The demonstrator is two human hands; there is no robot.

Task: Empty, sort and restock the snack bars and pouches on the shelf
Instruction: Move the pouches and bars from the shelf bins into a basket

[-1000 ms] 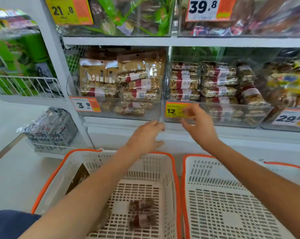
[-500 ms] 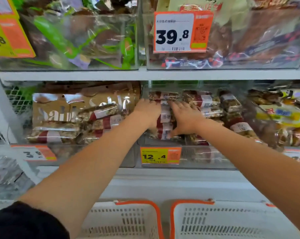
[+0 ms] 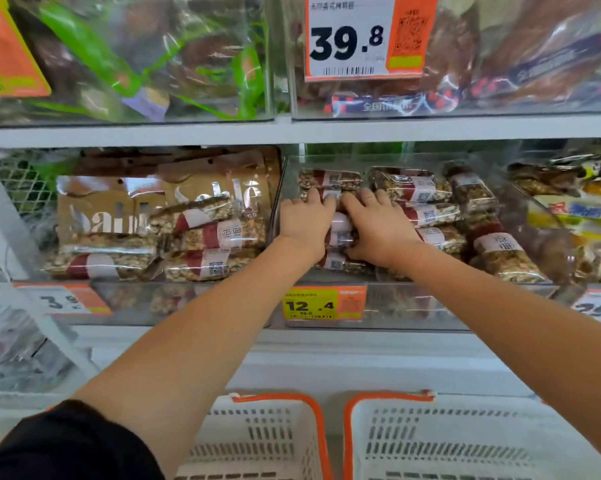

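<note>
1. A second ago my hands were down at the front edge of the shelf (image 3: 292,133), by the yellow price tag (image 3: 309,304); now both arms reach up and into the middle clear bin (image 3: 430,299), and my view has risen so only the near rims of the left basket (image 3: 275,398) and the right basket (image 3: 389,398) show below.
2. The stack of snack bars (image 3: 330,180) I am after sits at the left end of that bin, tight against its left wall. More bars (image 3: 410,188) lie in stacks to the right, and the next bin to the left holds bars in front of brown pouches (image 3: 219,188).
3. My left hand (image 3: 306,220) lies on the stack's left side, fingers curled over the upper bars. My right hand (image 3: 378,226) covers its right side, thumb tucked low against a bar. Together they clasp the stack between them.
4. Since half a second ago the hands have barely shifted, so I judge the grip is settling, not yet lifting.
5. For the task, emptying this bin is just starting: nothing has left it, and the bars should go down into a basket.
</note>
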